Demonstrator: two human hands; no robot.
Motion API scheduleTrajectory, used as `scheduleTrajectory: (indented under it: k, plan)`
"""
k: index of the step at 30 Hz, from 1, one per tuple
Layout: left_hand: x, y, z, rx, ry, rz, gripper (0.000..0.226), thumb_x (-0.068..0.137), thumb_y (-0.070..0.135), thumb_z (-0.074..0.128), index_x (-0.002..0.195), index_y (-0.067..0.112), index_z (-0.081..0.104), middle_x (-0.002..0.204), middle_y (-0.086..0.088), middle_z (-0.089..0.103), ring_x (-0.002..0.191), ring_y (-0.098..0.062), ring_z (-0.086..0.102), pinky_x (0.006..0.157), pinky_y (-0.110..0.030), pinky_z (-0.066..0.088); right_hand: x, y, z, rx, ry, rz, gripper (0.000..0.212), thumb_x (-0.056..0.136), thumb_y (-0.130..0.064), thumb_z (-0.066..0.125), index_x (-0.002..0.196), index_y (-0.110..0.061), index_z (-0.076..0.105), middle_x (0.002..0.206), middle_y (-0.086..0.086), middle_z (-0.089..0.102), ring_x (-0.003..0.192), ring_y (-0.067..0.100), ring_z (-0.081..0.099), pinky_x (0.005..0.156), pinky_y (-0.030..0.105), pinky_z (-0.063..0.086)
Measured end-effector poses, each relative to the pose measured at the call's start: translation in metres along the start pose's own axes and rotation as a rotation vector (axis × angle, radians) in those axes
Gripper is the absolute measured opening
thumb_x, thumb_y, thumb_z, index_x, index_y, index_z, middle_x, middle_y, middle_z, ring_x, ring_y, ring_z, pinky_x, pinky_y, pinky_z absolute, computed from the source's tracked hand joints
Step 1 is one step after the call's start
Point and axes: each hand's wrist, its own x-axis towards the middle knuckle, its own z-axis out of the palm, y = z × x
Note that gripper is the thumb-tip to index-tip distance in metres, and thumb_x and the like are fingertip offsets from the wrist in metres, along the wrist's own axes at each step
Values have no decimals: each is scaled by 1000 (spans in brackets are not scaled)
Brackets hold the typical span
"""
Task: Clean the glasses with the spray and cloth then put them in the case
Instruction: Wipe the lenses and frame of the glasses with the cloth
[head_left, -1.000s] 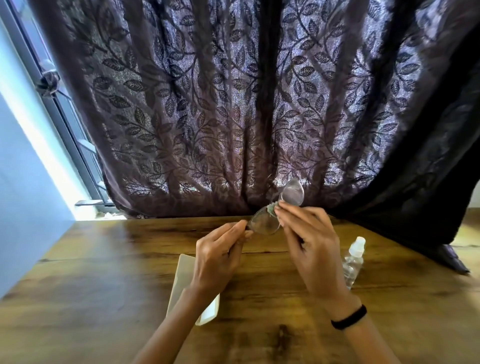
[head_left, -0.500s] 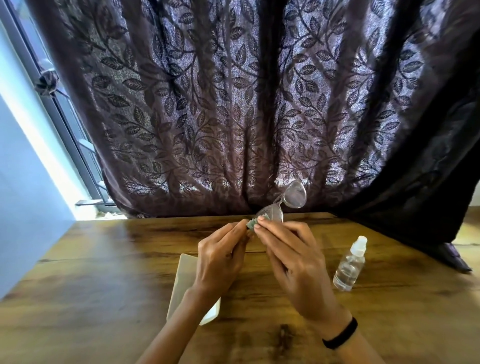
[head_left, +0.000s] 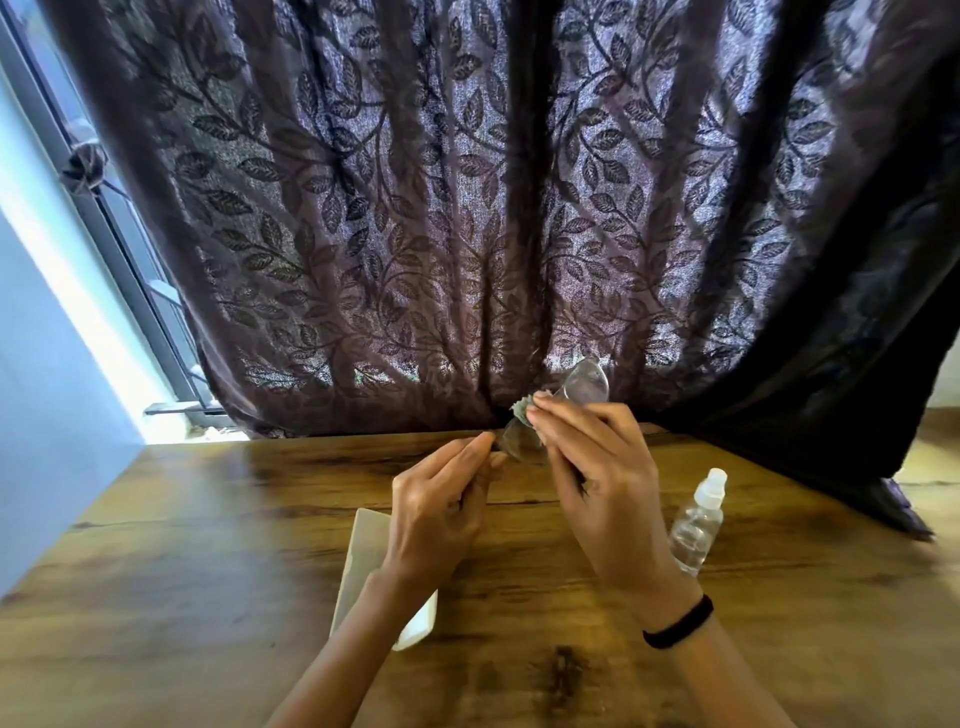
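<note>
Lying flat on the wooden bench (head_left: 182, 545) at near left, partly under the left forearm: white case (head_left: 363, 561). Raised above the bench centre: left hand (head_left: 441, 514), grip pinched shut on the left end of the glasses (head_left: 550, 415). Held tilted in the air against the dark leaf-patterned curtain (head_left: 467, 208), right lens higher and farther. Just right: right hand (head_left: 602, 478), grip closed on a small green cloth (head_left: 522, 408) pressed to the lower lens. Black band (head_left: 678, 623) on that wrist. Standing near right, apart from the hands: clear spray bottle (head_left: 698, 519).
</note>
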Motion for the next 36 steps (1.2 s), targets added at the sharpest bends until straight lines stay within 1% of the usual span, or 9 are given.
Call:
scheduleTrajectory:
  k: [4,8,11,14,17,20,24,31,36]
  plan:
    - [3,-2,-2,51,12,4,20,82,3,56,99,-4,64,78,-12,69,74,-5,59,68,-11,51,-11,-13,3,27,-55,-56,29,88,-7,56,116,-6,63,120,2,63,104,14,51,95,19,43]
    - [3,-2,-4,72,21,14,22,84,6,55,96,-9,65,81,-8,67,76,-7,59,73,-5,47,-22,-12,2,46,-54,-95,28,89,-8,55,116,-4,63,121,4,62,104,15,51,92,22,46]
    - [3,-2,-6,26,33,26,22,90,16,53,100,-2,62,85,0,63,76,-6,60,71,-7,49,-27,-4,-1,7,-66,-122,28,87,-5,57,113,-2,64,119,6,64,101,16,52,89,24,47]
    - [1,-5,-7,7,41,30,20,92,18,52,100,2,60,77,-7,68,71,-8,62,64,-17,54,-23,7,-7,-20,-57,-56,28,85,-6,53,110,-1,65,112,7,66,101,14,51,90,21,45]
    - [-5,-5,-9,-5,10,55,18,93,19,51,103,6,57,74,-9,69,69,-7,62,60,-19,55,-10,20,-16,70,64,102,24,86,-9,54,105,-1,66,106,4,66,98,9,53,89,11,42]
    - [-10,-3,-9,-20,-2,62,19,94,21,50,104,6,56,72,-11,68,66,-8,62,57,-22,56,6,33,-23,86,185,193,20,88,-9,58,104,-1,67,102,0,65,95,13,59,87,17,47]
    - [-14,0,-9,-39,-11,66,19,94,20,50,103,4,56,72,-12,68,63,-13,63,50,-30,54,15,41,-21,30,77,202,21,85,-1,61,105,-3,67,101,-4,64,96,19,59,87,18,46]
    - [-9,-2,-11,-10,-2,54,22,96,25,46,104,6,55,72,-9,69,67,-8,62,58,-19,54,3,27,-14,44,8,109,26,81,3,63,106,-3,67,104,-1,66,99,9,54,90,14,45]
    - [-7,-3,-10,2,8,33,19,93,21,51,105,8,56,83,4,61,75,-5,60,70,-5,49,-5,18,-11,33,-16,31,25,87,-7,53,108,-3,66,108,-2,64,102,10,53,91,19,46]
